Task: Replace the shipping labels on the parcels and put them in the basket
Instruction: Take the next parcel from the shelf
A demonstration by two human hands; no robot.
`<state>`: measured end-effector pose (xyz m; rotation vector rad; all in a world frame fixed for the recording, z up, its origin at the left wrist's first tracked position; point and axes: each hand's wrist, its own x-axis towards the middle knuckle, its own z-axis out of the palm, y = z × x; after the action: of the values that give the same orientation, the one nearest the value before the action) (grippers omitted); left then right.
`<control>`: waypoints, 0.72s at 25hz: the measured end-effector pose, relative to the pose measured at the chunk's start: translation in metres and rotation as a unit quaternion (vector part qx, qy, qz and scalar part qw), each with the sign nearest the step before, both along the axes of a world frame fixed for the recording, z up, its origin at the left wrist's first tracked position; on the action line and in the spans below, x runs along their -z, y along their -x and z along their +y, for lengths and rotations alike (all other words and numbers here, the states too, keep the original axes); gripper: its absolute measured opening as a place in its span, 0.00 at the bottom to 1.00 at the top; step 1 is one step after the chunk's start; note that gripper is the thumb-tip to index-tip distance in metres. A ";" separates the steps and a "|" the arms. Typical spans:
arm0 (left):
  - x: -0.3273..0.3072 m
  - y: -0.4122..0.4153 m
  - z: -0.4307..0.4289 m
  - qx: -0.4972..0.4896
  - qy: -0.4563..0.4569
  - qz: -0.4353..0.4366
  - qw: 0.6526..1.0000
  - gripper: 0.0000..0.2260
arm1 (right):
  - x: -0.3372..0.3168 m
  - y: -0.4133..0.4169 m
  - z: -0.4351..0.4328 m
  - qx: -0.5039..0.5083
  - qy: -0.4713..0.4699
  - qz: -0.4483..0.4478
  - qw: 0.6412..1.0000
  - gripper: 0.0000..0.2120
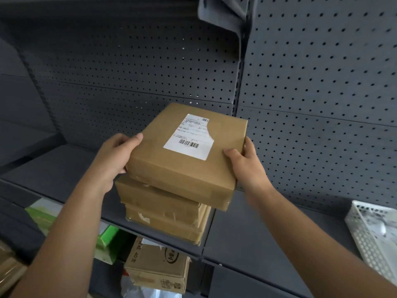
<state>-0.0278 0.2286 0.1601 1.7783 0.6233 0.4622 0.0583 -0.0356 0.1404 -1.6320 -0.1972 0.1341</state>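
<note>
A flat brown parcel (180, 168) with a white shipping label (190, 137), torn at its upper right corner, sits skewed on top of a stack of two more brown parcels (163, 209) on a dark grey shelf (64, 168). My left hand (113, 160) grips the top parcel's left edge, thumb on its top face. My right hand (245, 162) grips its right edge, thumb on top as well. A white perforated basket (373, 233) stands on the shelf at the far right, partly cut off by the frame.
Grey pegboard panels (311, 93) back the shelf. On the lower shelf lie a printed cardboard box (156, 269), green and white packs (105, 241) and a clear plastic bag (141, 291). A shelf bracket (223, 9) hangs overhead.
</note>
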 end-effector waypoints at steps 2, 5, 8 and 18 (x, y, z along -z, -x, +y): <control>-0.005 -0.005 -0.026 0.039 -0.012 0.004 0.999 0.21 | -0.006 -0.004 -0.032 0.014 -0.006 0.001 1.000 0.15; -0.006 -0.015 -0.065 0.091 -0.024 0.009 0.996 0.18 | -0.010 -0.006 -0.081 0.037 -0.015 0.005 0.999 0.13; -0.001 -0.027 -0.106 0.149 -0.030 0.009 0.988 0.15 | -0.010 -0.001 -0.132 0.066 -0.017 0.011 0.998 0.14; 0.055 -0.059 -0.212 0.302 -0.041 0.072 0.950 0.19 | 0.031 0.017 -0.240 0.161 -0.014 0.063 0.985 0.18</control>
<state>0.0316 0.0170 0.1053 1.9811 0.1333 -0.0642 0.0417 -0.2757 0.1091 -1.6002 0.1622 -0.0137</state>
